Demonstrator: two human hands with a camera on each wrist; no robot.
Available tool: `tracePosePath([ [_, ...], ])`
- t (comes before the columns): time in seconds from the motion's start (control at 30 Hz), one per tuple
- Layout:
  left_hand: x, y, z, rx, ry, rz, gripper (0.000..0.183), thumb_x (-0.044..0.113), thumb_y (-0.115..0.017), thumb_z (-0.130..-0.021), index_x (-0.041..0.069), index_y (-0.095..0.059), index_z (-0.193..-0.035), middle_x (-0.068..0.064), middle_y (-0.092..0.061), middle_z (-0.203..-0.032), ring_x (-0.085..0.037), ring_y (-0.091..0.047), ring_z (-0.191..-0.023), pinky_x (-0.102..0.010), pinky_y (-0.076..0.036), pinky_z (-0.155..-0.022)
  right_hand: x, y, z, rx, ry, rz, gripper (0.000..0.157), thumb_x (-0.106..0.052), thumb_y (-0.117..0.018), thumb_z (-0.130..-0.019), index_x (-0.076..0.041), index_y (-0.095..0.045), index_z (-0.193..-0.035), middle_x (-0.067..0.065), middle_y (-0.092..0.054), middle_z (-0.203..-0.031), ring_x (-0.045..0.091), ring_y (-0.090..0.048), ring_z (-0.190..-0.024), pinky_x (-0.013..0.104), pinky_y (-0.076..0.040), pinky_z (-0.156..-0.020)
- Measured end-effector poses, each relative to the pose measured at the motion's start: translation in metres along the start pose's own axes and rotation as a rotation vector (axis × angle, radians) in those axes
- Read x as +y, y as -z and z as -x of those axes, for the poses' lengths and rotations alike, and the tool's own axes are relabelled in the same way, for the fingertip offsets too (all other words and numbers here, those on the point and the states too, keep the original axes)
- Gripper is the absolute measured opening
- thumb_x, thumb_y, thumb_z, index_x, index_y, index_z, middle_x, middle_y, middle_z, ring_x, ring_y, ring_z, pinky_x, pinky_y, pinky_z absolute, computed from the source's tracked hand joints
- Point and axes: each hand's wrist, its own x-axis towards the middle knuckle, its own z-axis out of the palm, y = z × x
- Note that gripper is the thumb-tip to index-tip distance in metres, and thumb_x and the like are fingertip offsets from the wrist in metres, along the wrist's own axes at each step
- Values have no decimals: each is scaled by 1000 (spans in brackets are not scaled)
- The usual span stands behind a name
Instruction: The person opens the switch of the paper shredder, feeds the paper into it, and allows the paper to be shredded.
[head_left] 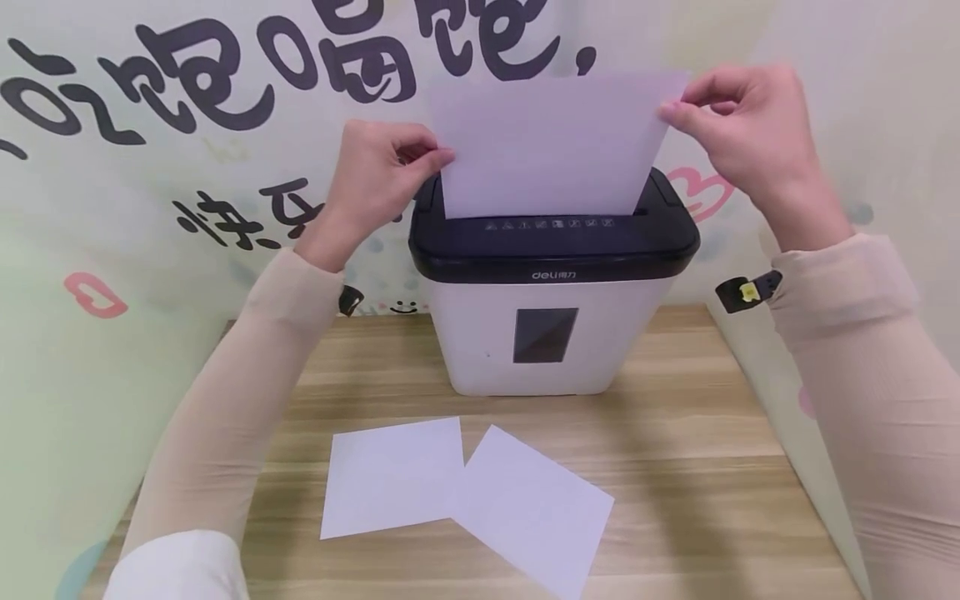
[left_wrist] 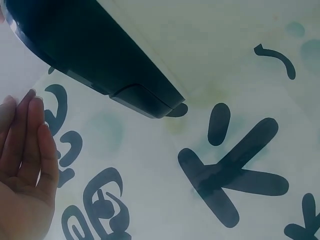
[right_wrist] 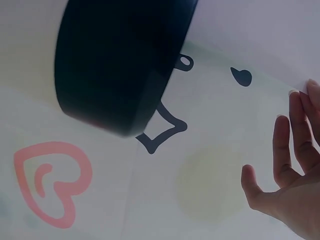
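A white sheet of paper (head_left: 551, 146) stands upright with its lower edge at the slot of a paper shredder (head_left: 555, 242), which has a black top and a white bin. My left hand (head_left: 386, 171) pinches the sheet's left edge between thumb and fingers. At the upper right corner, my right hand (head_left: 757, 129) pinches it too, a little higher than the left. In the left wrist view the left hand (left_wrist: 27, 165) shows at the frame's left side, beside the dark shredder top (left_wrist: 100, 60). The right wrist view shows the right hand (right_wrist: 295, 155) with its fingertips on the paper (right_wrist: 270, 40).
Two white sheets lie on the wooden table (head_left: 697, 467) in front of the shredder: a left sheet (head_left: 393, 475) and a right sheet (head_left: 536, 508), meeting at their inner corners. Behind stands a wall (head_left: 300, 158) with black lettering and pink hearts.
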Motion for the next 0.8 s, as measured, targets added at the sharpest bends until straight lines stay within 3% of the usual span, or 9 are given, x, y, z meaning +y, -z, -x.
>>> tracePosePath([
  [0.4, -3, -7, 3, -21, 13, -10, 18, 19, -73, -92, 3, -79, -86, -4, -73, -77, -3, -59, -63, -16, -46, -62, 4, -1, 2, -11, -26, -42, 4, -15, -81, -83, -13, -79, -79, -12, -66, -67, 9, -50, -63, 20, -35, -52],
  [0.63, -8, -14, 7, -49, 35, 1, 17, 20, -73, -92, 5, -80, -88, -3, -74, -80, -2, -62, -67, -16, -49, -66, 16, -5, 4, -20, -26, 10, 6, -18, -80, -84, -15, -80, -79, -14, -66, -72, 8, -53, -85, 22, -37, -87],
  [0.8, -9, -18, 10, -52, 40, -12, 17, 21, -74, -92, 5, -80, -90, -4, -74, -82, -7, -64, -68, -15, -48, -66, 23, -6, 5, -31, -21, 53, 16, -24, -80, -85, -9, -79, -85, -14, -67, -74, 7, -54, -89, 25, -38, -94],
])
